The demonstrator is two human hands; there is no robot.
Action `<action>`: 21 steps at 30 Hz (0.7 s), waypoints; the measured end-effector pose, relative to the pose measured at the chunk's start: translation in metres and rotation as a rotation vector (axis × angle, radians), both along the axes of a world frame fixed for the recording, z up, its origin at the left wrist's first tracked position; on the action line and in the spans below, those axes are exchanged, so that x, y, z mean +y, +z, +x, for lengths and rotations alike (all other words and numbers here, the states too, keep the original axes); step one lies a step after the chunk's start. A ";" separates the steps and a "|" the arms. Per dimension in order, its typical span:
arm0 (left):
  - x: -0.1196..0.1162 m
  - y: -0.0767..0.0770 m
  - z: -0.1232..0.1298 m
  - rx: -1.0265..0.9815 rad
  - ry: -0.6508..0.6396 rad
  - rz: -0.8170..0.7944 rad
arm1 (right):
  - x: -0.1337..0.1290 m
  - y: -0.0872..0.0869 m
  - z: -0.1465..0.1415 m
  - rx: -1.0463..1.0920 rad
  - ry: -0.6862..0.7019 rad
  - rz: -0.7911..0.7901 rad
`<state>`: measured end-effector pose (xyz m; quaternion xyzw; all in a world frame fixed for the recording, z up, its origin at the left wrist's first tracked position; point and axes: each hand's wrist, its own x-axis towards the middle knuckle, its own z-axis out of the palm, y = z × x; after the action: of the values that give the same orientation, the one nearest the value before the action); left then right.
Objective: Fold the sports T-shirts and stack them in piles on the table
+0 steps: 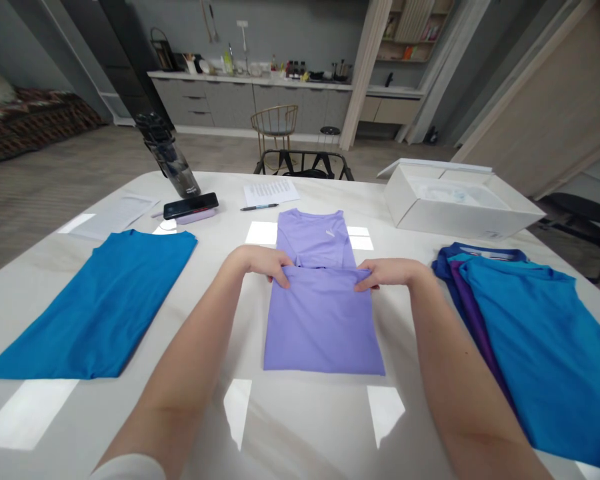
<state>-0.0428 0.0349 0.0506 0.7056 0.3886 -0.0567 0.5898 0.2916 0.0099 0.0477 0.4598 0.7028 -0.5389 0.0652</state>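
A light purple shirt (323, 323) lies in front of me on the white table, its lower part folded up over itself and its neckline pointing away. My left hand (270, 263) pinches the left corner of the folded edge, thumb on top. At the right corner of that same edge, my right hand (380, 273) grips the fabric between thumb and fingers. A small white logo shows on the shirt's upper part, beyond the fold.
A blue shirt (97, 303) lies flat at left; a pile of blue and purple shirts (540, 333) is at right. Farther back are a white box (460, 200), a bottle (173, 160), a phone (191, 205), a pen (259, 207) and papers (273, 192).
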 end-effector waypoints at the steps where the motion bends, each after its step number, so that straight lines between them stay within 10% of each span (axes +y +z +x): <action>1: 0.000 0.007 -0.003 -0.051 0.018 0.053 | -0.002 0.007 0.001 0.024 -0.015 0.054; 7: 0.006 0.025 -0.003 -0.437 0.449 0.334 | 0.000 0.027 -0.005 0.268 -0.303 0.286; 21: 0.137 -0.062 0.029 -0.566 0.860 0.158 | 0.130 -0.051 -0.033 0.425 -0.840 0.438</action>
<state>-0.0138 0.1723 -0.0109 0.5123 0.4717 0.4134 0.5866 0.2584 0.1400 -0.0037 0.5853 0.5518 -0.4404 -0.3987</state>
